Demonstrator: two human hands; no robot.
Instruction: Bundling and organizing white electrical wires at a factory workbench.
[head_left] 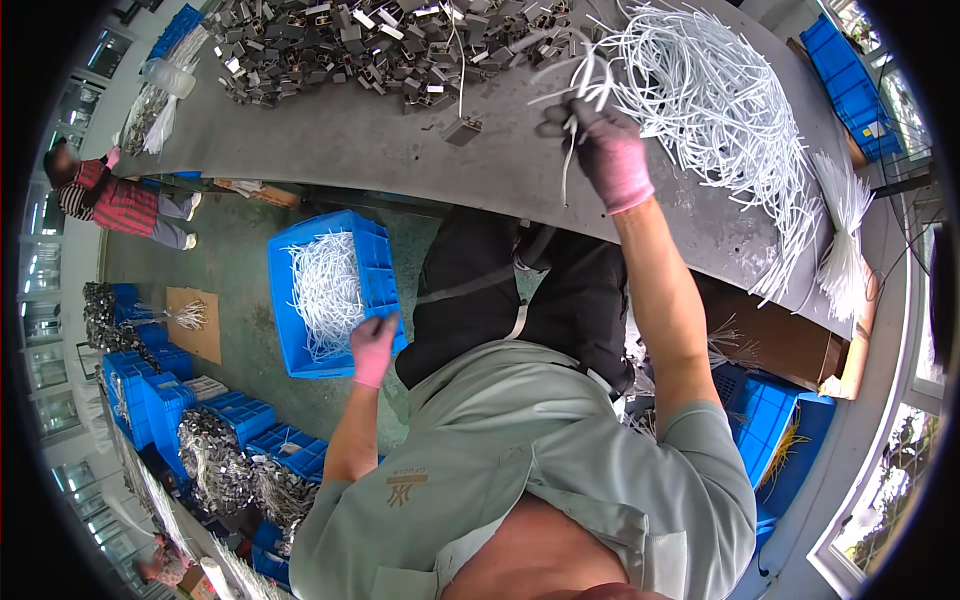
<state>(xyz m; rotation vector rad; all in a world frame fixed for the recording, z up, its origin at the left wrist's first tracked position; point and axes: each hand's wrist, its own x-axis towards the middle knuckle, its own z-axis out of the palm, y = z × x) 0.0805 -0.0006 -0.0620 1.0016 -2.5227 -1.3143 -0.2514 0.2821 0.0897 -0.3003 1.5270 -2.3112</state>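
Note:
My right hand [610,155], in a pink glove with dark grey fingers, is raised over the table and closed on a few white wires [592,80]. Their loops blur above the fingers and one end hangs below. Just beyond it lies a big heap of loose white wires [700,85]. Down at the left, my left hand [374,348], gloved alike, is at the near right rim of a blue crate [375,265]. Its fingers look curled; whatever they hold cannot be made out. Many white wires [327,295] fill that crate. A faint blurred streak crosses my lap.
Small dark metal-like parts [350,50] are piled along the table's [330,140] far side; one part [462,130] with a white wire lies apart. A tied white bundle [845,230] sits at the right edge. More blue crates [165,410] stand lower left. Another person [125,205] works far left.

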